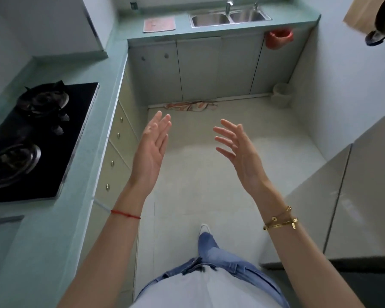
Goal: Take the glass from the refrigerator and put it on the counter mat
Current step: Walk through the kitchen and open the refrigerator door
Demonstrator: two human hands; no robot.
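Fridge (pixel 342 196) at person's right, doors closed, glass unseen, presumably inside | mat (pixel 159 25) on far counter by sink (pixel 229 17), bare | left hand (pixel 150 150) and right hand (pixel 238 150) raised, fingers spread, empty | step: not begun; next, turn right, pull door.

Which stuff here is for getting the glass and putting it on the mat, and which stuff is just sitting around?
For the job:
- pink counter mat beside the sink
- refrigerator, doors closed
- left hand and right hand, both empty
- no glass in view

Just lying about:
- gas stove
- sink
- floor cloth
- red bag
- small bin
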